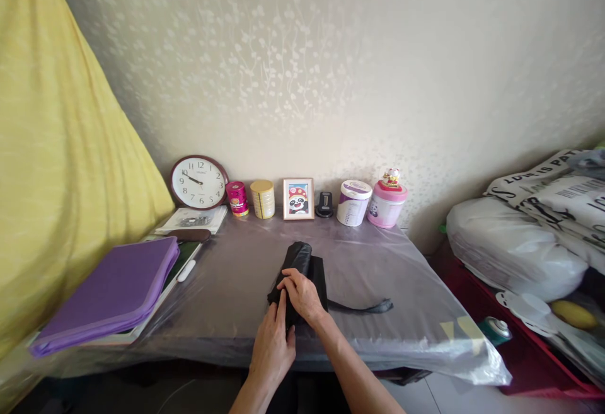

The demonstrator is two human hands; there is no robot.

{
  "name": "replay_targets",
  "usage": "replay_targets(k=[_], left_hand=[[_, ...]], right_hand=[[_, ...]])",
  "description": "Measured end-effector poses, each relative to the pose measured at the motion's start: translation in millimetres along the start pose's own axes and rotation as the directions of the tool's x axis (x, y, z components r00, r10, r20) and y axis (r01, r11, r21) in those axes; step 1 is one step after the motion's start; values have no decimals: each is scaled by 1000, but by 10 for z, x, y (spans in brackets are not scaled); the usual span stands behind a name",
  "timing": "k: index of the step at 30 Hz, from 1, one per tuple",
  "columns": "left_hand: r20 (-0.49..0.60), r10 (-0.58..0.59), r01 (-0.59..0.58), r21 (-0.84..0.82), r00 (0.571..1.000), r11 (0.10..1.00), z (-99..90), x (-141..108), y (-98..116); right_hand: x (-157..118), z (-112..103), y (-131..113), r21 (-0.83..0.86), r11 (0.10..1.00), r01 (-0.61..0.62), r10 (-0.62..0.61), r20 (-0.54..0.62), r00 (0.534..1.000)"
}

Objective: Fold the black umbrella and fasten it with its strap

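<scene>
A bundle of folded black fabric (299,254) lies at the middle of the table, with a flat layer of the same fabric under its right side. From it a long black strap (366,307) trails off to the right across the table. At the bundle's near left edge, my left hand (273,340) has its fingers against the fabric and its thumb on the near side. My right hand (302,295) rests over the top with bent fingers, their tips close to the left fingertips. The two hands hide part of the bundle.
Plastic sheeting covers the table (236,263). Along the wall stand a clock (199,182), tins (263,199), a framed panda picture (298,199) and tubs (353,203). A purple folder (111,288) lies left; a white plastic bag (510,247) and red bin (534,370) are right.
</scene>
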State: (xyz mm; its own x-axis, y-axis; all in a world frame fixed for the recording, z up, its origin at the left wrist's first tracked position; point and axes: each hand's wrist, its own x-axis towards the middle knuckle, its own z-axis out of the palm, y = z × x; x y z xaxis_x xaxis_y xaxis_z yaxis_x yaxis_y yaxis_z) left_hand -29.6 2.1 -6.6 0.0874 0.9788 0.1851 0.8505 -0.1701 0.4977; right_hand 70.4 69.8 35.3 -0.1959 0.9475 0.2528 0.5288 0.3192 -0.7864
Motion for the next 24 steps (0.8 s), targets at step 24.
replay_targets(k=[24], left_hand=[[33, -61, 62, -20, 998, 998, 115, 7, -80]], right_hand=[[924, -120, 734, -239, 971, 3, -20, -68, 997]])
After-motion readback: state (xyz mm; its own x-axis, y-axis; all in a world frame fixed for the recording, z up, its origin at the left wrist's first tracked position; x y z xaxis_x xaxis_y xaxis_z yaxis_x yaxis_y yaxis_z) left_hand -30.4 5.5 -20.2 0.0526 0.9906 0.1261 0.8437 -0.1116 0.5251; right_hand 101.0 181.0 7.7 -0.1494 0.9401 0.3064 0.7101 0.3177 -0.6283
